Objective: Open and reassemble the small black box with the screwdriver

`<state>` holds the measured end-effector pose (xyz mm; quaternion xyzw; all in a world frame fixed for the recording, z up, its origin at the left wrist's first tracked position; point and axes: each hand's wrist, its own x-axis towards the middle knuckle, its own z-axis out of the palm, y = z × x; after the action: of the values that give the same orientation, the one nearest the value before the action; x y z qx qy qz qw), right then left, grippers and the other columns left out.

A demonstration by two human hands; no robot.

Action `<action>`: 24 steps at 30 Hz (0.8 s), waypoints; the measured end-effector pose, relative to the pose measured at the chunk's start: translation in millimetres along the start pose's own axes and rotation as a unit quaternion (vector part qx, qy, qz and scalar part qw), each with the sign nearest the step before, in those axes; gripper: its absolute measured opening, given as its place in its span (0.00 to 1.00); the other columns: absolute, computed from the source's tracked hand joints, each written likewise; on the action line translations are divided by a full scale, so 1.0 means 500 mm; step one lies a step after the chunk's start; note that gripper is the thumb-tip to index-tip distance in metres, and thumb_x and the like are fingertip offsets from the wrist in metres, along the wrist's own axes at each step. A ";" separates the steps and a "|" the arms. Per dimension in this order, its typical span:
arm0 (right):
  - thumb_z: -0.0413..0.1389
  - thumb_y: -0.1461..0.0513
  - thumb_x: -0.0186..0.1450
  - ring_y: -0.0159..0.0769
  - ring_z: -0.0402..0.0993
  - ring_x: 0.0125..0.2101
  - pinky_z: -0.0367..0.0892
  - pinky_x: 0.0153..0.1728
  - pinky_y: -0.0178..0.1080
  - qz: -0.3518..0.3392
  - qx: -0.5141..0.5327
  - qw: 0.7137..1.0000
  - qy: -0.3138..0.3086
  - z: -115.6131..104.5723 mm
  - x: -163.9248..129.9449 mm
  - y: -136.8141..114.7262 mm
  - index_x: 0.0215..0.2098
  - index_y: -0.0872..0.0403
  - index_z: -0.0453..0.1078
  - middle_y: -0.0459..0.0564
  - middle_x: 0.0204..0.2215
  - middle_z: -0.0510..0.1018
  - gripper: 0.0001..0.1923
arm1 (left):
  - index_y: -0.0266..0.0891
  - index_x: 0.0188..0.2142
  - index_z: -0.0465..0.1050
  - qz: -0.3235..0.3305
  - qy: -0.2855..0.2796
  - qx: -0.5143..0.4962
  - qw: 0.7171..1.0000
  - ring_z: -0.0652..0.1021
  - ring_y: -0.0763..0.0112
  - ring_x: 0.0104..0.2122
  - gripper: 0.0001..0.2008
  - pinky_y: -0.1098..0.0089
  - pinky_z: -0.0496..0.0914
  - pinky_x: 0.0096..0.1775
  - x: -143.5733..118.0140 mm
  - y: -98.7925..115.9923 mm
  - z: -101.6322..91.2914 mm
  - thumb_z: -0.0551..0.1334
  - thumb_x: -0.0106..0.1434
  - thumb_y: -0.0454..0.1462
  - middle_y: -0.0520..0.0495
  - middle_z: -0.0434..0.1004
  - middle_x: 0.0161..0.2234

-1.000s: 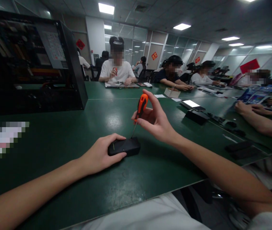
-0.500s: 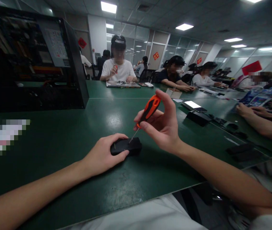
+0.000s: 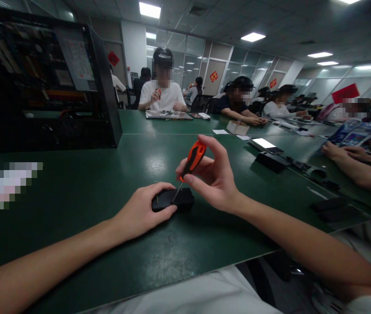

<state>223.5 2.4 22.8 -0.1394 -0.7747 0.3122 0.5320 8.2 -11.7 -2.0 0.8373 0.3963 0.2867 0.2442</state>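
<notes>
A small black box-shaped device (image 3: 183, 198) lies on the green table, its kind not clear to me. My left hand (image 3: 144, 205) grips its left end between thumb and fingers. In my right hand (image 3: 213, 179) is an orange and black screwdriver (image 3: 194, 159), held tilted, with the index finger on the end of the handle and the thumb low near the shaft. The thin shaft slants down to the top face of the device, close to my left thumb; whether the tip sits in a screw is too small to tell.
An open black computer case (image 3: 103, 87) stands at the left on the green table (image 3: 133, 274). A lit phone (image 3: 265, 145), a black box (image 3: 272, 161) and a small open carton (image 3: 237, 127) lie to the right. Co-workers sit across; another person's hands (image 3: 335, 155) are at far right.
My right hand has moved left and slightly down with the screwdriver, so its tip has shifted toward my left thumb. My left hand still grips the black device.
</notes>
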 end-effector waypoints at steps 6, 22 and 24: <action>0.58 0.67 0.68 0.36 0.74 0.46 0.74 0.48 0.44 -0.025 0.002 1.000 -0.012 -0.006 0.012 -0.011 0.63 0.41 0.54 0.48 0.46 0.73 0.31 | 0.40 0.50 0.74 0.001 -0.004 -0.006 1.000 0.81 0.62 0.40 0.17 0.65 0.72 0.46 0.001 -0.002 0.000 0.67 0.63 0.39 0.49 0.82 0.44; 0.56 0.68 0.68 0.38 0.75 0.46 0.73 0.50 0.48 -0.086 -0.066 0.994 -0.017 -0.015 0.006 -0.010 0.65 0.43 0.53 0.49 0.46 0.75 0.31 | 0.40 0.51 0.74 0.012 -0.009 0.001 1.000 0.81 0.62 0.41 0.17 0.66 0.71 0.46 0.000 -0.005 -0.003 0.66 0.63 0.39 0.48 0.82 0.45; 0.60 0.67 0.66 0.36 0.75 0.43 0.74 0.46 0.44 -0.089 -0.093 0.992 0.003 -0.017 0.007 -0.006 0.64 0.43 0.55 0.50 0.49 0.73 0.32 | 0.41 0.52 0.74 0.013 -0.008 0.003 1.000 0.81 0.62 0.41 0.17 0.66 0.71 0.46 -0.001 -0.006 -0.002 0.66 0.63 0.39 0.48 0.82 0.45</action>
<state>230.2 4.9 29.3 -0.1200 -0.8080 0.1897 0.5447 5.5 -10.1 -3.3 0.8455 0.3837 0.2821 0.2414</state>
